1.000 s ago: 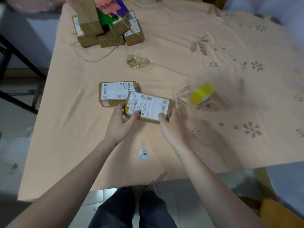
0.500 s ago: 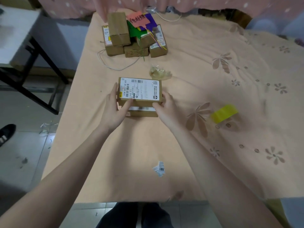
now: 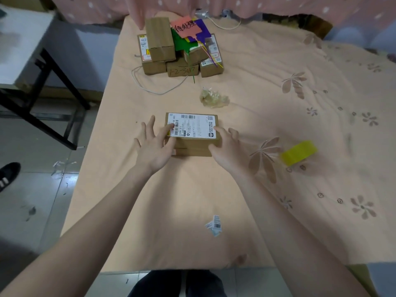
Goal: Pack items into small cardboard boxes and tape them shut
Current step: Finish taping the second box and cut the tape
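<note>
Two small cardboard boxes lie stacked on the peach cloth. The top box (image 3: 192, 127) shows a white shipping label, and only the front edge of the lower box (image 3: 194, 152) is visible. My left hand (image 3: 152, 144) sits at the stack's left side with fingers spread, its thumb touching the label. At the right side is my right hand (image 3: 227, 144), fingers loosely extended against the top box's corner and edge. Neither hand grips the boxes. A yellow tape roll (image 3: 299, 153) lies to the right, apart from both hands.
A pile of cardboard boxes (image 3: 159, 39) with coloured paper tags (image 3: 188, 26) stands at the back. A crumpled clear wrapper (image 3: 214, 98), a white cable (image 3: 154, 87) and a label scrap (image 3: 214, 226) lie on the cloth. The table's left edge (image 3: 90, 168) drops to tiled floor.
The labelled box was carried left and set on top of the other box. Both hands have since loosened their grip, and the left hand's fingers have spread.
</note>
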Available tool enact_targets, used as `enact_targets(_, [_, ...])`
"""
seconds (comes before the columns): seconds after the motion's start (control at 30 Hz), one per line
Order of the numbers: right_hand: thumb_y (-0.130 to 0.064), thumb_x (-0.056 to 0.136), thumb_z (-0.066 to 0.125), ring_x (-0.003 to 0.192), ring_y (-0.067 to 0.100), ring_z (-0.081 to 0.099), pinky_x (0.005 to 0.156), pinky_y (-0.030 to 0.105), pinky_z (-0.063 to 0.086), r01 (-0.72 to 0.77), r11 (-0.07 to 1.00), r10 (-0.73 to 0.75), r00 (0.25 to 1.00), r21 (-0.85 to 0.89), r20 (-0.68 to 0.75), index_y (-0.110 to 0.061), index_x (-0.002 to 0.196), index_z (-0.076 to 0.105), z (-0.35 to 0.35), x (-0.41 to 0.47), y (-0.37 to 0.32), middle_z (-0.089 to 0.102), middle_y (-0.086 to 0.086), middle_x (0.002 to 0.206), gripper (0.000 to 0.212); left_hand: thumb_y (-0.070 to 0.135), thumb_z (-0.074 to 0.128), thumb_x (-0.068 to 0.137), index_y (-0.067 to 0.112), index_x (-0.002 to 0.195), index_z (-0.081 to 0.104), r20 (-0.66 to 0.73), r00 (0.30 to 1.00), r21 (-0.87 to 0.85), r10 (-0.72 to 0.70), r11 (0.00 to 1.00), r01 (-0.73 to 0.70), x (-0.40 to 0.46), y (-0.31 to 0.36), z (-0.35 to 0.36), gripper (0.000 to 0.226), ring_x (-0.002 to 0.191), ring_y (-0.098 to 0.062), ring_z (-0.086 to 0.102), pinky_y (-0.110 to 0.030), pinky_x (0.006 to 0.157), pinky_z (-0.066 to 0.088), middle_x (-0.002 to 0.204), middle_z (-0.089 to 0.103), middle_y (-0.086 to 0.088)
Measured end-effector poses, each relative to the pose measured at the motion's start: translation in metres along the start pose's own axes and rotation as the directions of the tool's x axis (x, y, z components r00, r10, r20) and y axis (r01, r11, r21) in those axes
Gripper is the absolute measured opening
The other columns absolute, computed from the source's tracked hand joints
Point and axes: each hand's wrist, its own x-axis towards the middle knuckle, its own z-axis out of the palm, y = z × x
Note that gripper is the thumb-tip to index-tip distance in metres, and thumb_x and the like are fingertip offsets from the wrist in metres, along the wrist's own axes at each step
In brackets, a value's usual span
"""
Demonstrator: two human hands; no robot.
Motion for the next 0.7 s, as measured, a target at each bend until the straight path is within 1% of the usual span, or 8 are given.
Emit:
enact_targets(0.07, [-0.016,0.088,0.050,0.141,0.018,0.022,0.086,0.021,0.025,0.012,0.999,-0.012,1.000,0.041,0.004,-0.034,0.144,0.032,-0.003,-0.002,0.002,0.018,0.000,0.154,0.061,0.036,0.037,0.097,0.041,0.145,0.027,-0.006,1.000,-0.018,0.024,1.000,-0.024,-0.003,0.006,-0.005,0.049,0.145,-0.019,-0.015,-0.053,0.116,-0.006,0.159,-0.008,0.004])
enact_targets(0.13, [-0.016,0.089,0.052,0.144,0.016,0.015,0.104,0.027,0.025,0.037,0.994,-0.035,0.999,0.106,-0.021,-0.031,0.146,0.030,-0.007,-0.005,0.003,0.017,0.002,0.156,0.062,0.035,0.039,0.097,0.037,0.149,0.018,-0.014,0.998,-0.031,0.061,0.998,-0.061,-0.008,0.012,-0.008,0.056,0.145,-0.015,-0.017,-0.051,0.116,-0.007,0.159,-0.011,0.004])
enact_targets(0.23, [-0.023,0.093,0.051,0.146,0.016,0.013,0.113,0.030,0.017,0.013,0.984,0.001,0.997,0.176,-0.079,-0.022,0.149,0.027,-0.020,-0.011,0.006,0.016,0.003,0.158,0.061,0.037,0.040,0.097,0.031,0.151,0.009,-0.029,0.991,-0.010,0.133,0.991,-0.133,-0.011,0.025,-0.010,0.062,0.145,-0.014,-0.015,-0.048,0.117,-0.007,0.159,-0.011,0.003])
enact_targets(0.33, [-0.020,0.095,0.047,0.146,0.013,0.014,0.113,0.026,0.013,0.003,0.973,0.032,0.989,0.231,-0.148,-0.018,0.149,0.026,-0.043,-0.020,0.013,0.018,0.003,0.158,0.058,0.037,0.039,0.098,0.024,0.152,0.006,-0.042,0.982,-0.042,0.185,0.982,-0.186,-0.008,0.050,-0.008,0.064,0.146,-0.014,-0.012,-0.043,0.116,-0.007,0.159,-0.008,0.002])
enact_targets(0.43, [-0.019,0.096,0.046,0.144,0.014,0.020,0.112,0.023,0.014,0.004,0.957,0.070,0.967,0.289,-0.246,-0.016,0.149,0.028,-0.075,-0.036,0.024,0.021,0.003,0.158,0.056,0.037,0.036,0.100,0.020,0.152,0.006,0.000,0.968,-0.133,0.251,0.959,-0.249,-0.009,0.082,-0.002,0.063,0.146,-0.013,-0.009,-0.040,0.117,-0.006,0.160,-0.003,0.002])
enact_targets(0.57, [-0.020,0.097,0.045,0.143,0.016,0.024,0.114,0.027,0.020,-0.018,0.935,0.153,0.921,0.353,-0.358,-0.016,0.150,0.028,-0.122,-0.066,0.048,0.027,0.003,0.156,0.055,0.038,0.034,0.101,0.020,0.152,0.009,0.067,0.927,-0.210,0.369,0.914,-0.348,-0.021,0.129,0.017,0.060,0.146,-0.009,-0.004,-0.037,0.119,-0.002,0.160,0.002,0.003])
enact_targets(0.63, [-0.022,0.098,0.045,0.140,0.017,0.030,0.109,0.022,0.030,-0.044,0.928,0.205,0.890,0.370,-0.408,-0.017,0.150,0.027,-0.148,-0.085,0.068,0.030,0.003,0.155,0.055,0.039,0.033,0.101,0.021,0.151,0.011,0.110,0.897,-0.234,0.428,0.888,-0.395,-0.034,0.159,0.030,0.058,0.146,-0.009,-0.001,-0.034,0.119,-0.001,0.160,0.005,0.003])
enact_targets(0.7, [-0.023,0.098,0.045,0.136,0.020,0.038,0.097,0.011,0.038,-0.066,0.916,0.257,0.854,0.395,-0.453,-0.018,0.149,0.028,-0.173,-0.105,0.089,0.032,0.003,0.153,0.054,0.038,0.032,0.101,0.020,0.151,0.013,0.148,0.865,-0.267,0.479,0.862,-0.431,-0.047,0.190,0.043,0.056,0.146,-0.009,0.000,-0.032,0.119,0.000,0.160,0.006,0.002])
